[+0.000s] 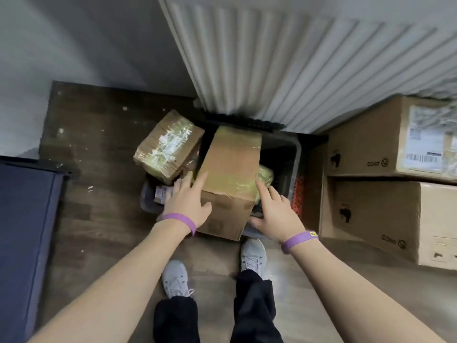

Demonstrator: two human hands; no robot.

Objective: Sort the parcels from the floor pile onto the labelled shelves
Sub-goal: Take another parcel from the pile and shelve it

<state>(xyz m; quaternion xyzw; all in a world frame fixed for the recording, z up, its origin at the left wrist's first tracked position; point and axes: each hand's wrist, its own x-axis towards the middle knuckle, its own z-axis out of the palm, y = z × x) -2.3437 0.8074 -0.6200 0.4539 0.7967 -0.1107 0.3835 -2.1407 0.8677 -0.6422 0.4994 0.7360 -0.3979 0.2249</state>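
A long cardboard parcel (231, 167) with yellowish tape lies tilted across a dark grey crate (293, 154) on the floor. My left hand (188, 196) rests flat against its left near corner, fingers spread. Against the parcel's right near edge lies my right hand (273, 214), fingers apart too. Neither hand has closed around it. A second taped parcel (168, 147) leans on the crate's left rim. Under the long parcel a yellow-wrapped parcel (265, 175) pokes out, and a small printed packet (162, 194) lies beside my left hand.
A white ribbed radiator (284, 70) hangs right behind the crate. Two big cardboard boxes (371, 169) are stacked at the right. A dark blue piece of furniture (24, 231) stands at the left. My grey shoes (253, 256) stand on the wooden floor just before the crate.
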